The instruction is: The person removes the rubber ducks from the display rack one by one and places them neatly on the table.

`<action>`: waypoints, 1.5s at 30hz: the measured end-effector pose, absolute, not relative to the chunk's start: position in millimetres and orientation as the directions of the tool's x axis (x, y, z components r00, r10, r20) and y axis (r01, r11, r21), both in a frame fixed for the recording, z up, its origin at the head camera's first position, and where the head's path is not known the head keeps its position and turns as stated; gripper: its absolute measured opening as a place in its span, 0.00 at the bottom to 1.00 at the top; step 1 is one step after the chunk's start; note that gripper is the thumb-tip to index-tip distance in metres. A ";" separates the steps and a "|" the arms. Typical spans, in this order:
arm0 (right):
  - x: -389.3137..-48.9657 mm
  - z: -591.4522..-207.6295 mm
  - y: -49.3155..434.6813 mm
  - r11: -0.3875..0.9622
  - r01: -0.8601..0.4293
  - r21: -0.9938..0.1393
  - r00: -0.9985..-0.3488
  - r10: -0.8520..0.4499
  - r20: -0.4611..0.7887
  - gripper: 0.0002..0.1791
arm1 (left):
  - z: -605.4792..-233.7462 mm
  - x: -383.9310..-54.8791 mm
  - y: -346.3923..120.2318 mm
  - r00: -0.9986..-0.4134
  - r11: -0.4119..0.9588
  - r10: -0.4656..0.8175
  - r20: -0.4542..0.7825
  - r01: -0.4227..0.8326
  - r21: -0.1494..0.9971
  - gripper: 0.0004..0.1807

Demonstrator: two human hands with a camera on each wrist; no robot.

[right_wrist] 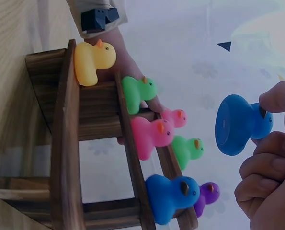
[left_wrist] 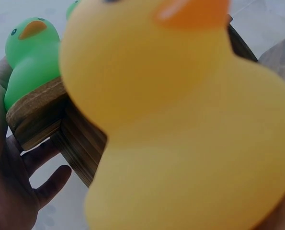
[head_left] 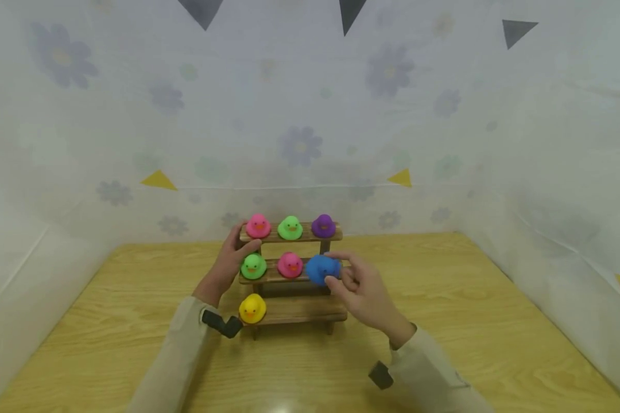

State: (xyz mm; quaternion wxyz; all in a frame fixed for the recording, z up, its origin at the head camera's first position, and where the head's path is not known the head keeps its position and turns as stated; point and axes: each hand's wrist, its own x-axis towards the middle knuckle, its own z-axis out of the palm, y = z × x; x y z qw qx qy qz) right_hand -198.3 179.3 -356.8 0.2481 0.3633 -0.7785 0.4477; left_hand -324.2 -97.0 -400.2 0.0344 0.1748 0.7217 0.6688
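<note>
My right hand (head_left: 364,295) pinches a blue rubber duck (right_wrist: 238,125) between thumb and fingers, apart from the stand and tipped so its flat base shows. My left hand (head_left: 226,265) grips the left end of a three-tier wooden stand (head_left: 302,310), thumb in front and fingers reaching behind. On the top tier sit pink (head_left: 258,227), green (head_left: 290,229) and purple (head_left: 323,227) ducks. The middle tier bears a green duck (head_left: 253,267), a pink duck (head_left: 290,265) and another blue duck (right_wrist: 168,199), largely hidden in the head view. A yellow duck (head_left: 252,309) is at the bottom left.
The stand rests on a wood-grain table (head_left: 289,373). Behind it hangs a pale flowered curtain (head_left: 299,103) with grey and yellow triangles, which also encloses both sides. Dark wrist devices (head_left: 380,375) are on both sleeves.
</note>
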 end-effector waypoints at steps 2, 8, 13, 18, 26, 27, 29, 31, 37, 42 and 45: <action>-199.6 -354.5 183.8 0.344 -0.780 -0.523 -0.621 -0.321 0.715 0.21 | -400.0 -324.5 -96.9 -0.937 0.049 0.299 0.180 0.204 0.978 0.32; -204.7 -349.7 195.5 0.371 -0.733 -0.570 -0.668 -0.234 0.706 0.21 | -399.8 -325.7 -96.7 -0.938 0.046 0.294 0.185 0.207 0.977 0.32; -199.8 -338.7 195.7 0.352 -0.735 -0.580 -0.666 -0.212 0.715 0.18 | -400.9 -324.4 -96.5 -0.935 0.034 0.301 0.185 0.204 0.978 0.32; -195.6 -330.0 196.8 0.381 -0.718 -0.582 -0.680 -0.205 0.704 0.17 | -400.7 -324.0 -95.1 -0.937 0.035 0.300 0.181 0.200 0.979 0.32; -202.3 -329.2 210.6 0.450 -0.669 -0.592 -0.716 -0.176 0.675 0.18 | -400.4 -324.3 -94.4 -0.937 0.038 0.299 0.183 0.204 0.978 0.33; -203.7 -329.8 212.4 0.454 -0.667 -0.591 -0.717 -0.174 0.675 0.18 | -400.3 -324.4 -94.4 -0.936 0.036 0.301 0.183 0.203 0.978 0.33; -207.8 -332.4 216.3 0.466 -0.660 -0.590 -0.720 -0.167 0.674 0.18 | -399.8 -324.6 -94.3 -0.935 0.036 0.304 0.180 0.200 0.979 0.34; -209.9 -331.8 219.4 0.475 -0.648 -0.595 -0.729 -0.164 0.664 0.18 | -399.0 -324.6 -94.3 -0.935 0.036 0.306 0.178 0.199 0.979 0.34; -213.8 -329.1 227.6 0.529 -0.575 -0.624 -0.787 -0.149 0.599 0.18 | -396.4 -324.3 -94.8 -0.937 0.041 0.295 0.186 0.207 0.978 0.33; -220.2 -334.2 237.3 0.545 -0.524 -0.655 -0.827 -0.143 0.543 0.19 | -397.8 -324.4 -95.9 -0.936 0.035 0.295 0.191 0.211 0.977 0.33; -224.3 -336.2 243.6 0.553 -0.481 -0.681 -0.857 -0.133 0.498 0.20 | -398.1 -325.1 -96.2 -0.936 0.032 0.296 0.189 0.208 0.978 0.32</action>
